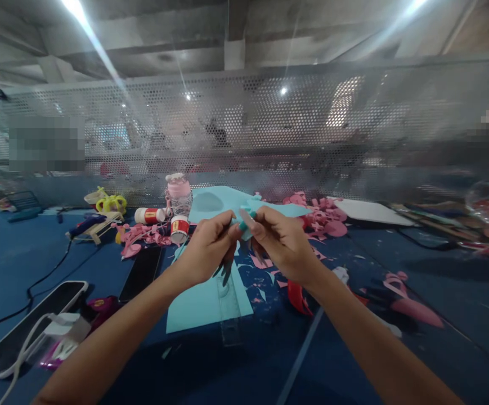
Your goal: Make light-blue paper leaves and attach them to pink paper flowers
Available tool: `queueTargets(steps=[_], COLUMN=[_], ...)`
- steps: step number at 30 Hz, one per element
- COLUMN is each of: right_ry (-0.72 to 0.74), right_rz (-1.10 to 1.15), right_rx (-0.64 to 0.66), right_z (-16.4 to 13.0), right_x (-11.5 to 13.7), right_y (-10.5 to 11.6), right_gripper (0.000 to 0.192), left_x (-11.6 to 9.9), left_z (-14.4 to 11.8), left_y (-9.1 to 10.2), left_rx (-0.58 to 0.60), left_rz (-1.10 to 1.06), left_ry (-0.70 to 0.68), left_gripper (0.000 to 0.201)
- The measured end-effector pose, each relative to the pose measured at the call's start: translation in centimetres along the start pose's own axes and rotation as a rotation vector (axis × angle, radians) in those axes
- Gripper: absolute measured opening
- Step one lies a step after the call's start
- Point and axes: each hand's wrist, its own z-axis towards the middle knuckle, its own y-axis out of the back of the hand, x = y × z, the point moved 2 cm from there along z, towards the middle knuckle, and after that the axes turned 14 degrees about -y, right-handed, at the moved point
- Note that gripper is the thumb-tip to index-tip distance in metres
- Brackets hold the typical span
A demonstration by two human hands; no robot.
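Observation:
My left hand (211, 242) and my right hand (284, 239) meet in the middle, raised over the table, both with pinched fingers. Between their fingertips is a small turquoise foam piece (247, 216), partly hidden by the thumbs. Behind the hands lies a large light-blue sheet (221, 197). Below them rests another light-blue sheet (193, 306) with a clear ruler (229, 309) across its right part. Pink foam cut-outs (326, 216) are heaped beyond my right hand.
On the left stand a pink-topped bottle (179, 194), red-and-white cups (179, 229), a glue gun (86, 225) on a wooden stand and a black phone (142, 273). A white charger (64, 332) with a cable lies near left. Red scissors handles (298, 298) sit beneath my right wrist. A perforated metal panel (244, 124) rises behind.

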Motion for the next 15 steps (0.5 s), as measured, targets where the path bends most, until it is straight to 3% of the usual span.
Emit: queueTargets(steps=[3,7,11,15], right_ry=[-0.016,-0.07,-0.151,-0.185], right_rz=[-0.007,0.025,0.101,0.209], right_rx=[-0.033,-0.045,0.031,0.089], right_z=[0.0,0.2,0.3,0.4], right_x=[0.2,0.3,0.2,0.0], right_y=[0.0,0.4,0.6,0.3], right_gripper=[0.028,0.031,0.033,0.027], left_x=[0.0,-0.3,-0.3,-0.1], left_z=[0.1,0.2,0.1,0.1], left_y=[-0.1,0.5,0.9,0.7], left_rx=[-0.027,0.012,0.104,0.081], left_rz=[-0.056,0.011,0.137,0.141], left_ry=[0.033,-0.041,-0.087,-0.095], left_gripper=[0.034,0.04,0.029,0.027])
